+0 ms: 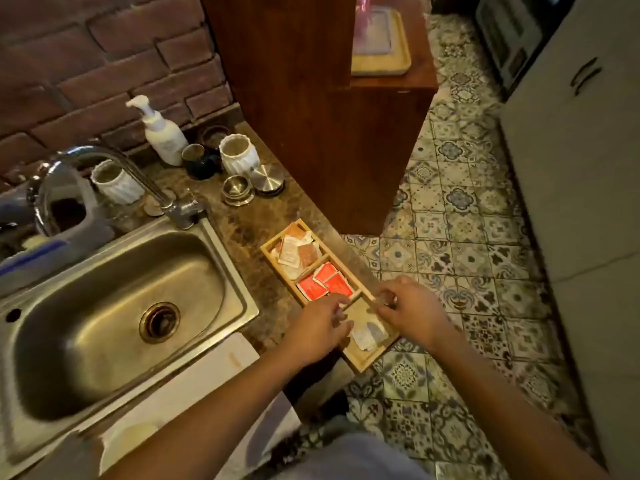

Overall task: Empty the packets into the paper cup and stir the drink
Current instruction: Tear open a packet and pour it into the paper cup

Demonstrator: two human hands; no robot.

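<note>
While both hands pinch at pale packets, the wooden tray also holds red packets.

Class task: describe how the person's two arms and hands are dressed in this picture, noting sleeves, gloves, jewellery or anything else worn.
Both forearms are bare up to the frame edge: no sleeves show. The left hand and right hand wear no gloves. No watch, bracelet or ring is visible on either, though the fingers are slightly blurred.

The dark stone worktop carries a wooden tray at its right edge, a soap bottle, cups and metal lids along the back edge.
</note>
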